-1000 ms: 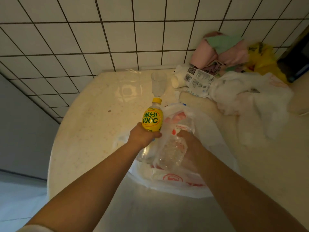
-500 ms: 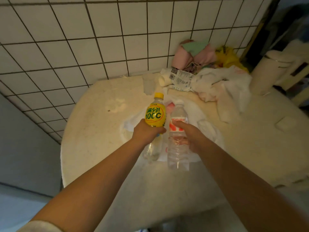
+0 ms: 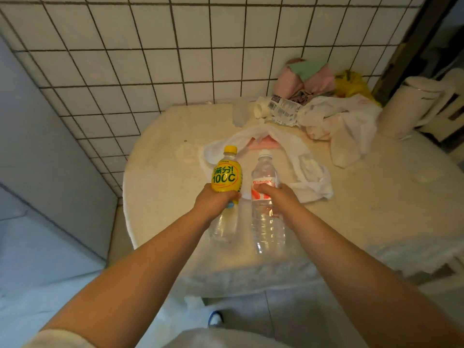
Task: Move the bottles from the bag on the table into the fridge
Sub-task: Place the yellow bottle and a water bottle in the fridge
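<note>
Bottles in each hand, above table edge.

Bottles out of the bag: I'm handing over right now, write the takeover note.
Left hand grips the yellow-label bottle below its label.
Right hand grips the clear water bottle at its red-and-white label.
Both bottles are upright, lifted clear of the white plastic bag, which lies slack on the round table.
Done: both bottles are out of the bag.
Left: carry both to the fridge, which is not in view. Whether the bag holds more, I cannot tell.
</note>
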